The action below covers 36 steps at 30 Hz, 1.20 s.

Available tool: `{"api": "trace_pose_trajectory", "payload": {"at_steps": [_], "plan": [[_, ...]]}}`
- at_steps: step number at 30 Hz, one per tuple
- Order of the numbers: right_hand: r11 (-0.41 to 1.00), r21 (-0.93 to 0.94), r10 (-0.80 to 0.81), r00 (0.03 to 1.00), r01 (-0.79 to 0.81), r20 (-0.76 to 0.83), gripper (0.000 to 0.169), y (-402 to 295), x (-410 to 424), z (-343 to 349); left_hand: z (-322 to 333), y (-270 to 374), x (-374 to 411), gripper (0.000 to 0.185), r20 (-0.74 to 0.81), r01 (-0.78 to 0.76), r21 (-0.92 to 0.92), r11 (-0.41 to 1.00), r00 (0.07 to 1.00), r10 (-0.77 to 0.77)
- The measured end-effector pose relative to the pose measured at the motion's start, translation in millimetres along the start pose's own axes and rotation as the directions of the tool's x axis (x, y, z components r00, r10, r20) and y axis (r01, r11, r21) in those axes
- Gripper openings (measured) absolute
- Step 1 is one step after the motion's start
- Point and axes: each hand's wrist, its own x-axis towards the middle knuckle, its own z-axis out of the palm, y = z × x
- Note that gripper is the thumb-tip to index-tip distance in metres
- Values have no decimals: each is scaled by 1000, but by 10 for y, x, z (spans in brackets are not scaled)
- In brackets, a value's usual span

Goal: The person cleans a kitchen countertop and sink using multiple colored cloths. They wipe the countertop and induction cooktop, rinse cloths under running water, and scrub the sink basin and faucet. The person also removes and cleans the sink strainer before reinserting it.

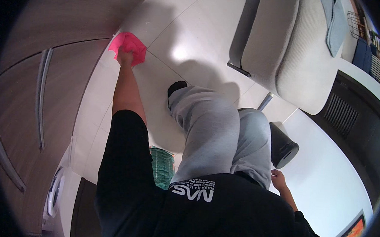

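My left hand [125,56] reaches far out to the upper left and grips a bright pink cloth [136,48]. The cloth lies against the pale tiled floor [160,65], right beside the base of a brown wood-look cabinet [22,64]. At the lower right, beside my leg and below a black waste bin [283,147], is my right hand [277,179]. Its fingers look bent, with a small pale thing at their tips that is too small to name. Whether it grips this thing cannot be told.
A light upholstered sofa [277,42] on metal legs stands at the upper right, a grey cloth [336,32] over it. A green patterned bag [162,165] lies beside my leg. A white wall [323,164] rises to the right; a washing machine [55,192] shows lower left.
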Motion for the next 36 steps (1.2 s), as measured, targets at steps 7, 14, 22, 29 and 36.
{"api": "trace_pose_trajectory", "payload": {"at_steps": [7,14,22,29,36], "plan": [[929,359,-114,993,90,44,22,-226,-13,135,-1053,674,-451,16,-176,-174,-361,916,977,117],[905,423,-122,983,54,136,23,-253,-784,-304,-2680,1004,-1238,10,128,65,-612,788,992,18],[915,320,-269,962,244,37,23,-16,-1107,-1102,-3696,1268,-1502,10,279,193,-613,766,960,-19],[795,209,-542,821,570,-179,24,-1433,-1296,-2375,-4968,1924,-2295,12,-12,-170,-252,953,985,172],[327,-31,-888,296,944,-352,26,-3491,-1699,-3721,-6286,3202,-3411,11,-395,-615,-26,788,731,557]]}}
